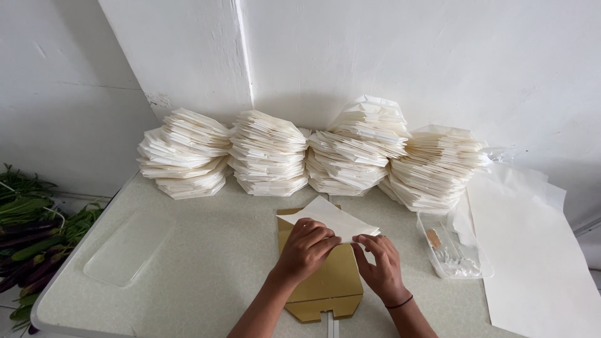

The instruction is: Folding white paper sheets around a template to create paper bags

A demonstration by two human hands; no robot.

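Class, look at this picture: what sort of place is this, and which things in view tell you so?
Probably a small home or workshop table for hand-folding paper: stacks of folded white paper along the wall, a gold cardboard template, and large paper sheets at the right.

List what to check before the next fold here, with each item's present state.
1. Both hands on the sheet: ok; left hand and right hand press the white paper sheet.
2. Sheet over the gold template: ok.
3. Edges square with the template: cannot tell.
4. Flat paper supply within reach: ok; large sheets lie to the right.
5. Small clear tray clear of the hands: ok.
6. Folded stacks steady against the wall: cannot tell.
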